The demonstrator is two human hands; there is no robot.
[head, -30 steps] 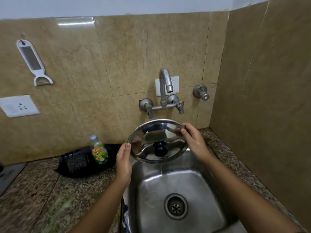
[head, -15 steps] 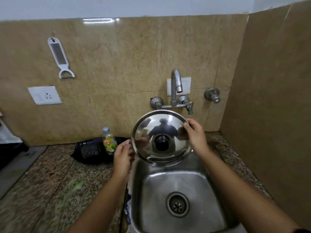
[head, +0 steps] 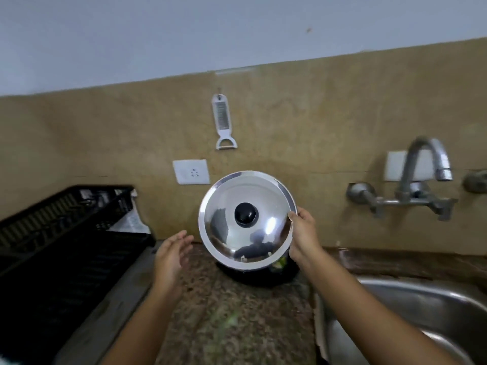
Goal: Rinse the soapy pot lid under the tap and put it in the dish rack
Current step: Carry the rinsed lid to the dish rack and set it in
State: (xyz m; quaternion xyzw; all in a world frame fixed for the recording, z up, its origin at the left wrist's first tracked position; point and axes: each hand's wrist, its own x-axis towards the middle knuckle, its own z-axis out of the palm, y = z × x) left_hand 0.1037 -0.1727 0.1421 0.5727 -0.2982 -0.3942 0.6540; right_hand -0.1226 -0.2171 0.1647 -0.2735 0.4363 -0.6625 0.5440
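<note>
Moved: half a second ago I had the pot lid (head: 247,222) over the sink (head: 411,309) with both hands on its rim; now it is left of the sink, above the bench (head: 224,312), and my left hand has let go.
Right hand (head: 303,234): fingers closed on the lid's right rim, thumb on the front face, carrying it alone.
Left hand (head: 172,255): open, fingers spread, holding nothing, just left of the lid and apart from it.
Lid: held nearly upright, its domed top and black knob (head: 245,215) facing me. I see no suds on it, so I judge the rinse done.
Step in hand: carrying the lid left to the dish rack (head: 60,233).
Doing it well: a wet rim held at one side can slip or swing, so I should bring my left hand back onto the left rim, keep the lid upright, and lower it into the rack on its edge rather than drop it.
Edges: the rack's raised back wall stands far left; its near right corner is the first thing the lid could clip.
Open room: the bench between my hands and the rack looks bare; a dark thing (head: 258,275) sits on the bench under the lid, so I stay above it.
Far side: the wall, with a socket (head: 191,172) and a hanging peeler (head: 224,122), lies behind the lid.
Tap (head: 424,169): well to the right, no water showing.
</note>
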